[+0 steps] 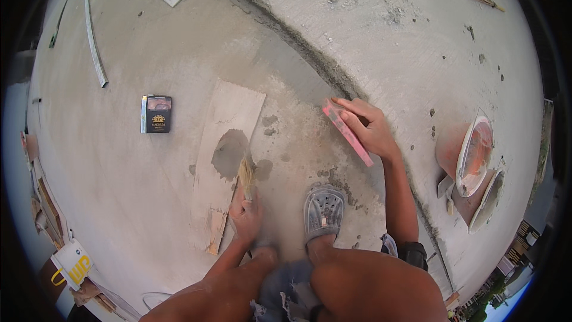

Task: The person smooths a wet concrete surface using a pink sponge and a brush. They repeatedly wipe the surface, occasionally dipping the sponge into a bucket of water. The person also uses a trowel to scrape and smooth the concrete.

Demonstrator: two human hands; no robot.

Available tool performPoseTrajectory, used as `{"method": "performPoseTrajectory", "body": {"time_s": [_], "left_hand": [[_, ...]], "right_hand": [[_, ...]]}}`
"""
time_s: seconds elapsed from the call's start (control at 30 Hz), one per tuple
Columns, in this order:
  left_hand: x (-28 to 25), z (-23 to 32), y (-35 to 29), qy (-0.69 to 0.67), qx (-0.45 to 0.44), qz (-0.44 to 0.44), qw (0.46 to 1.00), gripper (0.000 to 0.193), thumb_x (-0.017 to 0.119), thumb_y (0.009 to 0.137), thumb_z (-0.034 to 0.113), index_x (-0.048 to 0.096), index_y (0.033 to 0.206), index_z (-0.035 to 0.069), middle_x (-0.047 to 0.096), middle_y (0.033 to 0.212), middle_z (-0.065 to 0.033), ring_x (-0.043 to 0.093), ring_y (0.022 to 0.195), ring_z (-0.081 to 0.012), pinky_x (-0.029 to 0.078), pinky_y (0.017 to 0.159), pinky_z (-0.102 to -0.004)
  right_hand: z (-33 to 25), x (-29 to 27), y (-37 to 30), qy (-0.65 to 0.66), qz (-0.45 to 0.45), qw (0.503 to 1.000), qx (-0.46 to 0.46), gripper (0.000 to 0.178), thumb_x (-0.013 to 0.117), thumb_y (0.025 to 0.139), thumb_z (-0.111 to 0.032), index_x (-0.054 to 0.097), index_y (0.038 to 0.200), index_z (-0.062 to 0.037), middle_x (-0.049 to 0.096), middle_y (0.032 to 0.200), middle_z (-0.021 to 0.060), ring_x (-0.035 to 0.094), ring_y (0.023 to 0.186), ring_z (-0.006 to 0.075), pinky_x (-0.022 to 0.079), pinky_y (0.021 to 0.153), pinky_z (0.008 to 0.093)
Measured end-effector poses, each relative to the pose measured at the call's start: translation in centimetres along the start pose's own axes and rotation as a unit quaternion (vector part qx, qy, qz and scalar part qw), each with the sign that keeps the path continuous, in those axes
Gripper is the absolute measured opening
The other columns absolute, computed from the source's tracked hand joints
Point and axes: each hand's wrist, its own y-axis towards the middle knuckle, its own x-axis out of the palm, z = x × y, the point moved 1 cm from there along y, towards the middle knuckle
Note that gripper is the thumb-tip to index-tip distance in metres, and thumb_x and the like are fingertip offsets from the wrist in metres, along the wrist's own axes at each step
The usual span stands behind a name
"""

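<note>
So the big thing here is the concrete floor, with a rough groove running diagonally to the right of the pale board. That board lies flat with a wet grey patch on it, so I'd guess it doubles as a mixing palette, put within easy reach.

Two buckets are tipped on their sides well right of the board, probably parked out of the way.

Right of the board and clear of it, the right hand is curled round a pink slab, thumb and fingers pinched in near its upper end, likely for control. Can't tell if there's a handle.

The left hand is wrapped round a brush at the board's right edge, bristles pointing away from the person, I think to keep fingers out of the wet stuff. Can't tell if they're touching it.

Smallest is a dark box, left of the board, maybe set there to stay dry.
</note>
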Motion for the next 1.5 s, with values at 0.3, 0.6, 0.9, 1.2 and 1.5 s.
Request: {"method": "performPoseTrajectory", "body": {"time_s": [0.3, 0.6, 0.9, 1.2, 1.5], "left_hand": [[0.9, 2.4, 0.3, -0.042, 0.027, 0.025, 0.998, 0.068, 0.043, 0.108, 0.064, 0.059, 0.115, -0.003, 0.053, 0.071, -0.0018, 0.048, 0.056, -0.0068, 0.04, 0.051, -0.0246], [0.3, 3.0, 0.0, -0.071, -0.033, -0.024, 0.997, 0.062, 0.047, 0.111, 0.048, 0.055, 0.143, -0.006, 0.066, 0.096, -0.0055, 0.059, 0.073, -0.0115, 0.05, 0.065, -0.0282], [1.2, 4.9, 0.7, -0.062, 0.026, 0.003, 0.998, 0.074, 0.041, 0.106, 0.068, 0.059, 0.113, -0.004, 0.058, 0.082, -0.0039, 0.048, 0.051, -0.0067, 0.041, 0.046, -0.0244], [0.0, 3.0, 0.5, -0.003, 0.062, -0.049, 0.997, 0.082, 0.042, 0.109, 0.065, 0.059, 0.14, -0.008, 0.062, 0.091, -0.0082, 0.06, 0.07, -0.0167, 0.049, 0.064, -0.0319], [0.7, 3.3, 0.7, -0.029, 0.08, -0.011, 0.996, 0.078, 0.044, 0.108, 0.065, 0.059, 0.133, -0.008, 0.063, 0.093, -0.0085, 0.057, 0.064, -0.0141, 0.046, 0.057, -0.0297]], "right_hand": [[0.0, -0.9, 15.0, -0.022, 0.04, 0.999, -0.026, 0.043, 0.069, 0.103, -0.04, 0.081, 0.119, -0.0026, 0.08, 0.099, 0.0093, 0.068, 0.089, 0.0138, 0.054, 0.083, 0.0327], [0.2, -0.2, 17.8, -0.054, -0.028, 0.998, 0.005, 0.043, 0.07, 0.101, -0.04, 0.081, 0.116, -0.0016, 0.081, 0.113, 0.0143, 0.071, 0.09, 0.0157, 0.057, 0.086, 0.0334], [6.0, -4.6, 6.0, -0.038, -0.052, 0.992, 0.105, 0.04, 0.071, 0.101, -0.039, 0.081, 0.118, -0.0036, 0.081, 0.105, 0.0119, 0.068, 0.087, 0.0122, 0.056, 0.084, 0.0313], [1.5, -2.7, 12.6, 0.007, -0.01, 0.998, 0.062, 0.041, 0.073, 0.1, -0.041, 0.083, 0.117, -0.0055, 0.081, 0.1, 0.0089, 0.066, 0.084, 0.0127, 0.054, 0.081, 0.0305], [3.7, -3.5, 9.3, -0.037, -0.066, 0.991, 0.108, 0.042, 0.072, 0.099, -0.041, 0.082, 0.118, -0.0045, 0.081, 0.102, 0.0097, 0.07, 0.09, 0.0155, 0.055, 0.087, 0.0332]]}}
